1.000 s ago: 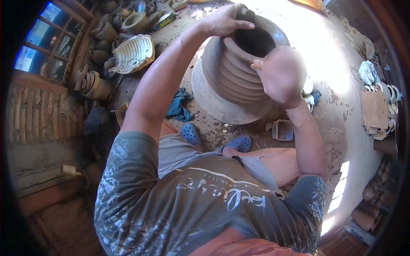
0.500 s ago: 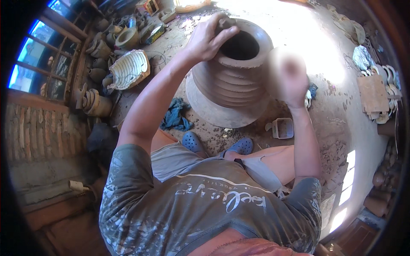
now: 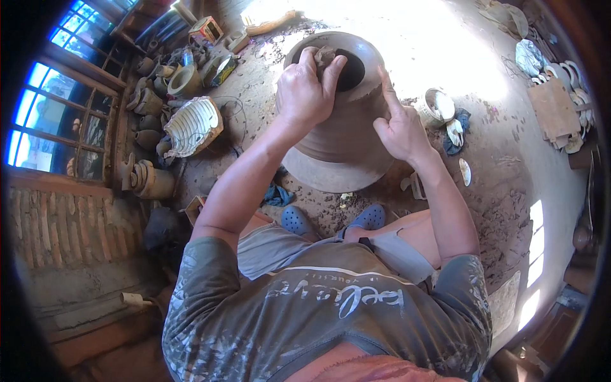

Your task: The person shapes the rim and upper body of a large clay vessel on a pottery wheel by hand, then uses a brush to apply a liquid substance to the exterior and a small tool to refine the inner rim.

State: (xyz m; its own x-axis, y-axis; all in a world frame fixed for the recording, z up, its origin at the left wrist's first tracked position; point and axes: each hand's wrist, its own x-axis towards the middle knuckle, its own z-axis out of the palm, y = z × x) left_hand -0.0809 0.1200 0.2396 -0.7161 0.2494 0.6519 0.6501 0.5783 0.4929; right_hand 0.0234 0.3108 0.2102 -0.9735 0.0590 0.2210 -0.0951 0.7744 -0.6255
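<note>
A large brown clay pot (image 3: 337, 137) with a wide flat rim (image 3: 363, 46) and a dark round mouth stands on a round wheel disc (image 3: 331, 178) in front of me. My left hand (image 3: 309, 92) is over the rim's left side, its fingers and thumb closed on a lump of clay (image 3: 325, 57). At the right edge of the rim, my right hand (image 3: 402, 130) has its index finger stretched out along the pot and the thumb apart. Nothing shows in it, though its other fingers are curled and partly hidden.
Right of the pot stand a white bucket (image 3: 437, 105) and a blue cloth (image 3: 459, 130). A ribbed plaster mold (image 3: 193, 126) and several clay pots (image 3: 184, 81) line the left side. A blue rag (image 3: 277, 194) and my blue clogs (image 3: 369, 217) are below the wheel.
My right hand, blurred and off to the pot's right before, is now at the rim with its index finger out. The left hand keeps the clay lump at the rim. The view has shifted slightly.
</note>
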